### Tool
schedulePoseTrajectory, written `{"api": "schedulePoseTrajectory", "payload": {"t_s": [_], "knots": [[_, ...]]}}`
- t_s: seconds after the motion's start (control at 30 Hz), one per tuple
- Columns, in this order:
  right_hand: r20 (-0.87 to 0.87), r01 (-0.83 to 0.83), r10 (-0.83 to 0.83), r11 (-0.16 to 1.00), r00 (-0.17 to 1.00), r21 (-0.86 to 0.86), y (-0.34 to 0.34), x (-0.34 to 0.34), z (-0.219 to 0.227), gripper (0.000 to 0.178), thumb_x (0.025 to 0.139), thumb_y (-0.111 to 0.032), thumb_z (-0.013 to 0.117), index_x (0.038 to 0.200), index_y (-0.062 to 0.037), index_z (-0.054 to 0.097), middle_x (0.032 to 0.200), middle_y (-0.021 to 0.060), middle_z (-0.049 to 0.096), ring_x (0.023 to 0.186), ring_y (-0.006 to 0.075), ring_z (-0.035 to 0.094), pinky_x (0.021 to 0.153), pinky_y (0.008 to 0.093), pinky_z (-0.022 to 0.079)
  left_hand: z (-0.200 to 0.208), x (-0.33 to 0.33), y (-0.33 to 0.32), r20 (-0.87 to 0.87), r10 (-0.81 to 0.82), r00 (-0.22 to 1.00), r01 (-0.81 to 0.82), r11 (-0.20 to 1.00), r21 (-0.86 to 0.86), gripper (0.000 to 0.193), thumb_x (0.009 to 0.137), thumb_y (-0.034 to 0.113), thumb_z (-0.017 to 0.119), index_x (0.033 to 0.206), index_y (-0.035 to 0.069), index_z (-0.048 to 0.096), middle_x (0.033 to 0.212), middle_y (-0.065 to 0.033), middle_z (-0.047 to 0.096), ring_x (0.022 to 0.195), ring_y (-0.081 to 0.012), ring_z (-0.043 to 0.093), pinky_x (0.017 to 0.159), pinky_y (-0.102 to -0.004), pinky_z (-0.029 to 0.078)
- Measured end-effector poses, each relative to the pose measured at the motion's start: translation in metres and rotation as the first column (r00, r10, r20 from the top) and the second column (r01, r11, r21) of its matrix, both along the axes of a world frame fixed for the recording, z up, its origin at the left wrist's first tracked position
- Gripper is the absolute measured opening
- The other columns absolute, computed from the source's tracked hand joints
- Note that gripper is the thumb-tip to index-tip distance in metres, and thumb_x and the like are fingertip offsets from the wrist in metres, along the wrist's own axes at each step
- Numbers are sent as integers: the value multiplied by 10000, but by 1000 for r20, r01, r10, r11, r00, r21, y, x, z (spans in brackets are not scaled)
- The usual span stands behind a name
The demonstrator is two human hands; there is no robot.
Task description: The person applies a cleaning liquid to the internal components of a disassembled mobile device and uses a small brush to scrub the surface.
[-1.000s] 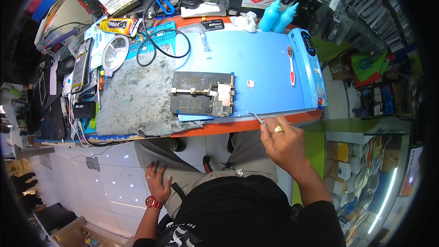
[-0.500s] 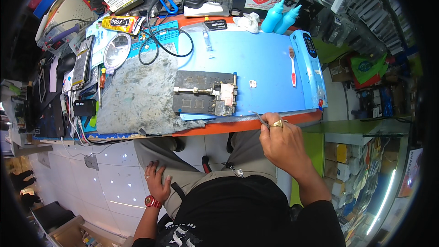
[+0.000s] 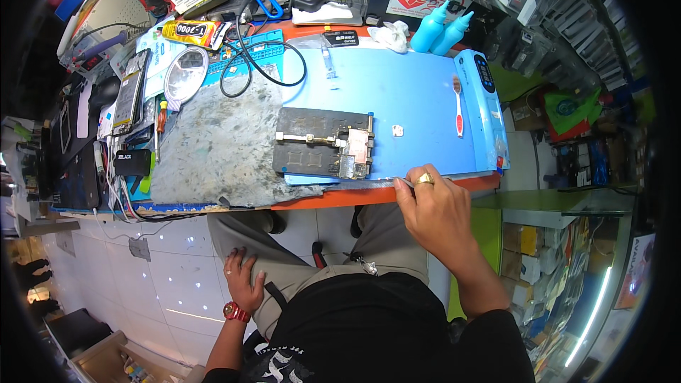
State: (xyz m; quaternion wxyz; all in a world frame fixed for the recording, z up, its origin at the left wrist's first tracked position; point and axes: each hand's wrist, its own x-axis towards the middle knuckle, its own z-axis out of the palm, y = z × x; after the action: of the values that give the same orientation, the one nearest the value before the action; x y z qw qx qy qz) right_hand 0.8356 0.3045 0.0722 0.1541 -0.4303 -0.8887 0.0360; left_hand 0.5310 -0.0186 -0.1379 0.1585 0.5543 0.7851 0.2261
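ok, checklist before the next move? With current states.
1. Thin tool in the right hand: ok, held; tip hard to make out.
2. Left hand on the board holder: not ok, it rests on the left thigh.
3. Holder lying on the blue mat: ok.
4. Circuit board clamped tight: cannot tell.
5. Small pale piece apart from the holder: ok, to its right.
6. Toothbrush apart from the holder: ok, near the mat's right side.

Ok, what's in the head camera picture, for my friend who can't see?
A right hand pinches a thin silver tool at the near edge of a flat blue mat, where a rectangular black holder lies; the left hand rests on beige trousers.
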Motion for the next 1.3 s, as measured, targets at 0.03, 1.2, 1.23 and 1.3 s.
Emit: {"api": "schedulePoseTrajectory", "payload": {"t_s": [0.03,1.2,1.23,1.3], "knots": [[6,10,-11,1000,1000,27,0,-2,-1,251,1009,-253,733,923,-19,708,826,111,667,592,301,687,512,427,525,0,0,1,3,1,1000,-1,1000,2,435,945,255,723,1332,61,692,1547,-224,550,1508,-465,415,1268,-616,263],[-153,175,-171,985,973,10,44,7,14,159,990,-18,660,1125,43,720,1015,171,705,957,401,703,828,487,565,1,2,2,-2,2,1000,-2,1000,3,413,933,235,728,1300,47,690,1557,-225,546,1509,-473,411,1274,-616,263],[-98,173,-169,984,981,40,50,6,8,150,984,-21,667,1105,40,730,1018,171,715,965,399,707,839,487,565,0,1,1,-4,-2,1000,2,1000,4,412,933,235,728,1297,46,690,1557,-225,546,1509,-474,410,1274,-616,265],[-57,147,-142,984,988,102,57,4,8,134,977,-46,689,1068,33,747,1022,170,727,975,393,711,862,491,565,1,3,2,-4,1,1000,-1,1000,7,411,934,235,729,1297,47,690,1556,-225,546,1508,-473,411,1273,-617,267]]}}
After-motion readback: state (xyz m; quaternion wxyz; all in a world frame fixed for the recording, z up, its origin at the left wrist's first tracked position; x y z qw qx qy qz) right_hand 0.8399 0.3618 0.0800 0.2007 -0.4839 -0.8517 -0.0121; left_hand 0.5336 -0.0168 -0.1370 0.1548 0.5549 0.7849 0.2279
